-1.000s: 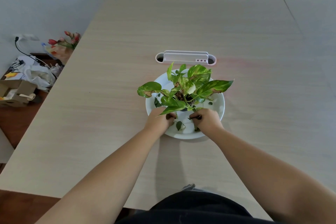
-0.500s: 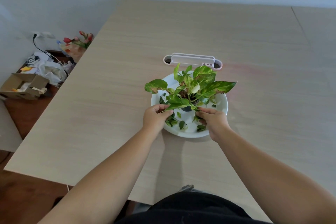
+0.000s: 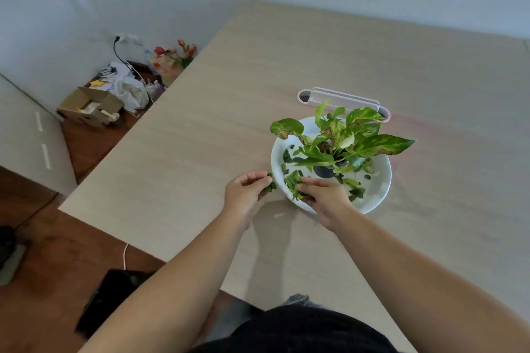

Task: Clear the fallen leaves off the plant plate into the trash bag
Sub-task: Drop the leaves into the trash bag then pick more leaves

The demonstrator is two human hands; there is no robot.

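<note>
A white plate (image 3: pixel 381 178) on the wooden table holds a small dark pot with a variegated green plant (image 3: pixel 341 140). Several fallen leaves (image 3: pixel 357 191) lie scattered on the plate around the pot. My left hand (image 3: pixel 246 195) is just off the plate's left rim, its fingers pinched on a few dark leaves (image 3: pixel 270 185). My right hand (image 3: pixel 324 195) rests over the plate's near left edge, closed on a bunch of green leaves (image 3: pixel 294 183). A black bag-like thing (image 3: pixel 106 301) lies on the floor at the lower left.
A white and pink holder (image 3: pixel 341 97) sits in the table behind the plate. Left of the table, on the floor and a low surface, are a cardboard box (image 3: pixel 90 107), white plastic bags (image 3: pixel 132 92) and a bouquet of tulips (image 3: pixel 175 56). A white cable (image 3: pixel 125 255) hangs below the table edge.
Both hands have gathered leaves off the plate and shifted left; my left hand has left the plate with leaves. The view has swung left, showing the floor.
</note>
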